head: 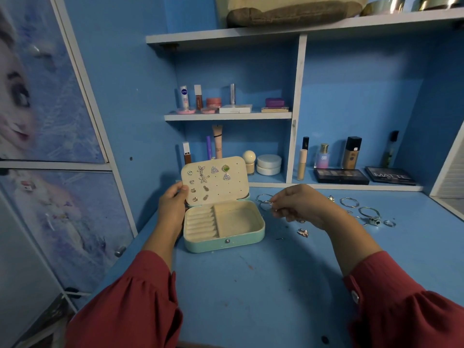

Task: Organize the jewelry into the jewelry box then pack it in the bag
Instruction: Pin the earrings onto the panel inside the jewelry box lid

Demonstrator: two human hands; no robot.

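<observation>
Jewelry box (224, 228) open on blue desk (263, 285), lid (215, 179) upright with earrings pinned. Left hand (173, 202) grips lid's left edge. Right hand (301, 204) just right of box, fingertips pinching small silver piece. Bangles (349, 202), rings scattered further right.

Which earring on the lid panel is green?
The diamond-shaped green earring, top row, rightmost on the lid panel; every other earring there is silver or gold.

A mint-green jewelry box (224, 243) with cream lining is seen on a blue desk (263, 285). Red sleeves (130, 310) are worn.
</observation>
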